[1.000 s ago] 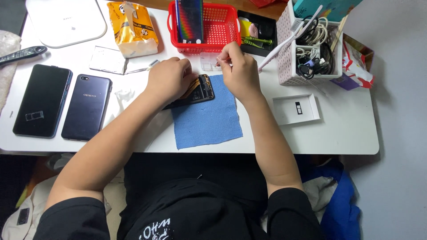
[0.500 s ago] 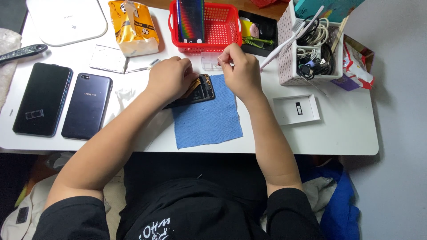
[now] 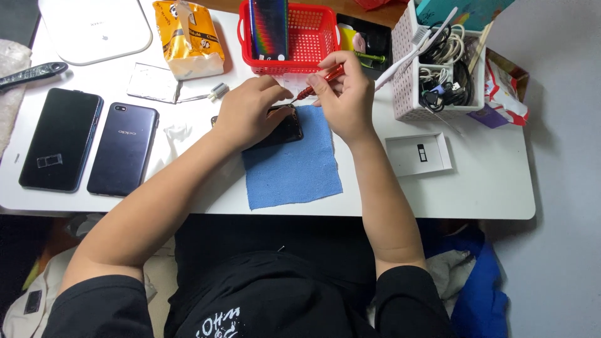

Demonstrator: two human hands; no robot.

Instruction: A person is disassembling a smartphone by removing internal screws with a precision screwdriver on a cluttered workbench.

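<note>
- Right hand [image 3: 345, 94] is pinched shut around a slim red-handled screwdriver [image 3: 318, 84], metal tip angled down and to its left.
- That tip lands on the top edge of a small dark opened-up phone [image 3: 280, 129], glossy black with bits of its insides showing, mostly hidden.
- Left hand [image 3: 248, 111] lies curled over the phone, fingers pressing it down, so it's gripping the thing.
- Under both hands there's a blue fuzzy square cloth [image 3: 294, 169]; the phone sits on its upper-left corner.
- Just past the knuckles: a red plastic mesh basket [image 3: 316, 37].
- Well off the left hand's outer side, two dark phones [image 3: 91, 145] lie flat on the white table [image 3: 476, 188].
</note>
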